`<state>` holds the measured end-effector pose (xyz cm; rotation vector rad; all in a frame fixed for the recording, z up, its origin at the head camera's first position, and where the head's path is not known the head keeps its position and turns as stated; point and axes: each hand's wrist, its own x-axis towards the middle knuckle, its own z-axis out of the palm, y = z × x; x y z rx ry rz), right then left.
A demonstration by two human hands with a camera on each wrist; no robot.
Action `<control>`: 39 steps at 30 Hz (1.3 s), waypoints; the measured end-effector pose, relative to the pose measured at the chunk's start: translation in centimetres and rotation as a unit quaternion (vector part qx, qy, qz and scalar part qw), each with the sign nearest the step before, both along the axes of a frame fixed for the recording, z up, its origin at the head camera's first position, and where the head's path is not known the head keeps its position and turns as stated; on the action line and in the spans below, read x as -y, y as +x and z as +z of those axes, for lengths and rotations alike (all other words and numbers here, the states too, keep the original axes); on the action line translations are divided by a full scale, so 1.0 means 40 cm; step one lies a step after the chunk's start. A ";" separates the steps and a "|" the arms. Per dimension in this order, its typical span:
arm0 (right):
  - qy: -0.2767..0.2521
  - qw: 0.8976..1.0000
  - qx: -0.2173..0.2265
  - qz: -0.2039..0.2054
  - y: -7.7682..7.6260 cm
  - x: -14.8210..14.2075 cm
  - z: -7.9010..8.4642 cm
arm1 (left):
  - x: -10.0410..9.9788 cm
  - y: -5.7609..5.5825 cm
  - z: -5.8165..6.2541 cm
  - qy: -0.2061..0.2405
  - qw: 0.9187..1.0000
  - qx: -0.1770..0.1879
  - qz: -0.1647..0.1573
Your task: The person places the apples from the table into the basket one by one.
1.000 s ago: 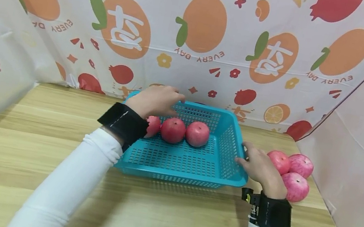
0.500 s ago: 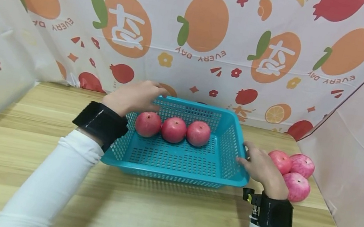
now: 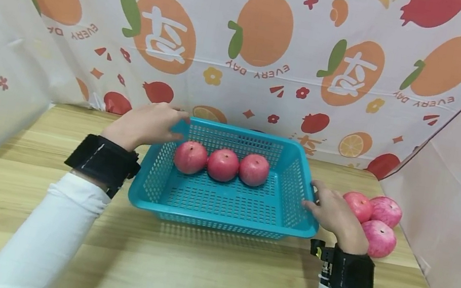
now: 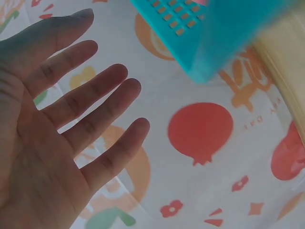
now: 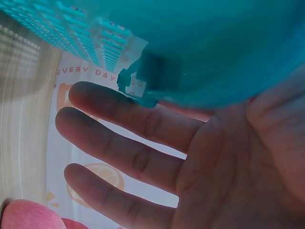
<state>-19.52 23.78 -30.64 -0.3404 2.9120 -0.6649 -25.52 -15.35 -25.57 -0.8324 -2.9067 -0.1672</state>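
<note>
Left hand [image 3: 143, 124], fingers spread and empty, has shifted left, leaving three apples [image 3: 223, 165] settled in blue basket [image 3: 217, 218]; right hand [image 3: 335, 215], fingers extended, at its right rim [image 3: 307, 166].

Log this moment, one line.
left hand: open, near basket; right hand: touching right rim; in basket: three fruits; right of basket: three more fruits

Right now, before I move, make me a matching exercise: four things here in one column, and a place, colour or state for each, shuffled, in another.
1. Left hand
2. Basket
3. Fruit
4. Right hand

A. Blue-green
B. Touching the basket's right side
C. Three inside the basket, three outside
D. Open, near the basket's far left corner

Pairs: 1-D, 2-A, 3-C, 4-B
</note>
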 end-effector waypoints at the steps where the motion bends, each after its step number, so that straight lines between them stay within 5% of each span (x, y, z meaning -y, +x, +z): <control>1: 0.002 1.000 -0.001 0.001 0.000 -0.001 0.001 | 0.006 0.002 -0.001 0.000 1.000 -0.002 -0.001; 17: -0.004 1.000 0.004 -0.001 -0.001 -0.003 -0.001 | 0.093 0.038 -0.042 0.037 0.999 0.000 0.033; 39: -0.010 1.000 -0.009 -0.003 0.001 0.000 -0.005 | 0.120 0.044 -0.137 0.070 0.997 -0.007 0.023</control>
